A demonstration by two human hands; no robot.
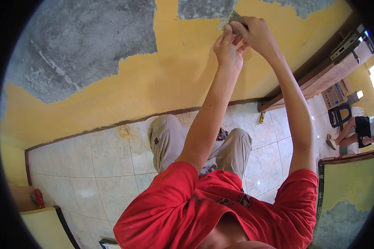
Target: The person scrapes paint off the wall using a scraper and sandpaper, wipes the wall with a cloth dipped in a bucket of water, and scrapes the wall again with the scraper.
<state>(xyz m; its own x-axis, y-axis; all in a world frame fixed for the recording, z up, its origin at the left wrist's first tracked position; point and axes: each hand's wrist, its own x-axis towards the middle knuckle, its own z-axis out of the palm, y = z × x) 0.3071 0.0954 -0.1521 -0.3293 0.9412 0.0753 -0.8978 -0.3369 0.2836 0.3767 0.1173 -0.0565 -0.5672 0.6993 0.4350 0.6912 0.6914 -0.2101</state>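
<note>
Both my hands are raised to the yellow wall (pixel 174 74), at the lower edge of a bare grey patch near the top of the view. My right hand (pixel 255 34) is closed round a flat grey scraper (pixel 236 20), whose edge lies at the wall paint. Just left of it, my left hand (pixel 229 49) has its thumb and fingers pressed on the same scraper. A larger grey patch (pixel 99 37) with ragged paint edges covers the wall at the upper left.
Paint flakes (pixel 124 131) lie on the tiled floor (pixel 112 155) along the wall's foot. A yellow-handled tool (pixel 262 118) rests near the door (pixel 320 74). At the far right are a cardboard box (pixel 333 95), a dark stool (pixel 340 115) and a seated person (pixel 353 128).
</note>
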